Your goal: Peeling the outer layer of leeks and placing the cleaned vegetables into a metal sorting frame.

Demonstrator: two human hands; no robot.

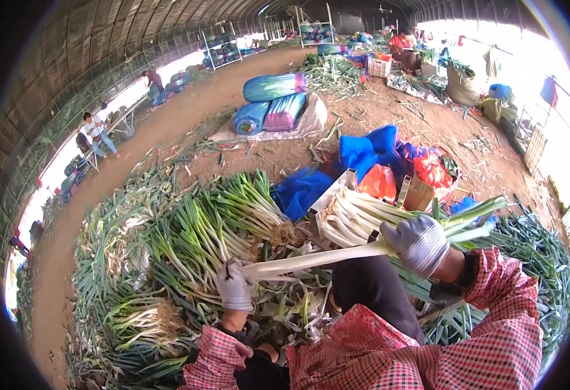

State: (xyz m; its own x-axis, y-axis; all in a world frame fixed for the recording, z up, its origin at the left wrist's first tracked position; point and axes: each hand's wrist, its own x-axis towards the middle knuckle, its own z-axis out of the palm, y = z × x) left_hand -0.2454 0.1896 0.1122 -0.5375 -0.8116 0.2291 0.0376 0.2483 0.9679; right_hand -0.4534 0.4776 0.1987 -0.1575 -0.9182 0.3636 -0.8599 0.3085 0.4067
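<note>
A long green onion [311, 260] with a thick white stalk stretches between my two gloved hands. My left hand [234, 286] is closed around its pale lower end. My right hand [418, 244] grips it farther up, where the white turns green. Just beyond my right hand, a row of clean white green onions [350, 218] lies across a white crate [327, 193]. Left of the crate, green onions with brown roots [200, 237] lie in heaps, and another rooted bunch [143, 318] sits beside my left forearm.
Blue netting [366, 153] and an orange-red plastic bag [433, 170] lie behind the crate. Farther back, three wrapped bundles [275, 104] rest on a pale sheet [311, 120]. Dark green leaves [532, 266] pile up at right. Other people [96, 133] are at far left and far right.
</note>
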